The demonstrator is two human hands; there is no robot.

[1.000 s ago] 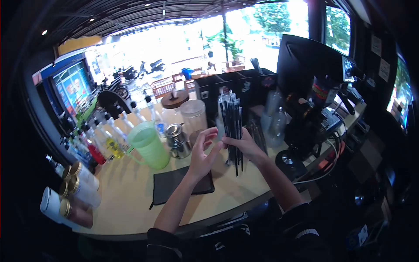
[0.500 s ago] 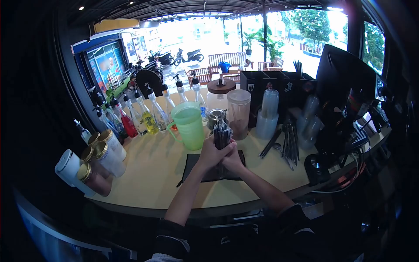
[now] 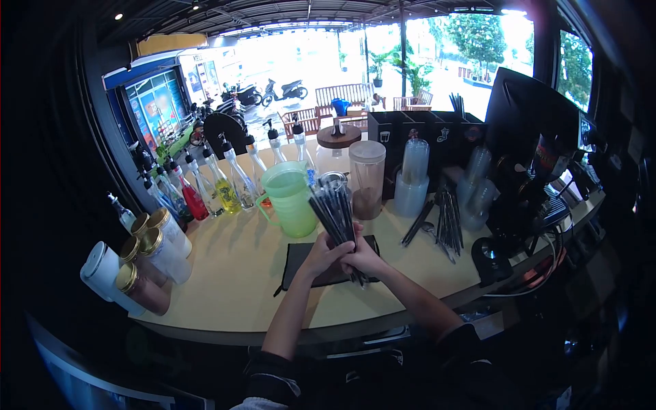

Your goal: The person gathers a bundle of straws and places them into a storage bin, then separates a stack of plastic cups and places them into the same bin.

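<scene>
Many slim black straws in clear wrapping form one bundle (image 3: 329, 208), held upright but tilted, its upper ends leaning toward the green pitcher (image 3: 292, 201). Both hands grasp it low down: the left hand (image 3: 326, 257) is wrapped around the lower part, and the right hand (image 3: 363, 258) closes on it from the other side, the two touching. Beneath them a dark mat (image 3: 295, 263) lies on the bench (image 3: 403, 301). Just behind the bundle stands a metal vessel (image 3: 335, 178), partly hidden, and beside that a lidded clear canister (image 3: 367, 179). To the right are stacked plastic cups (image 3: 411, 195), a spoon (image 3: 429, 228) and a loose spread of dark sticks (image 3: 449, 222). Pump-topped bottles (image 3: 225, 188) line the left.
</scene>
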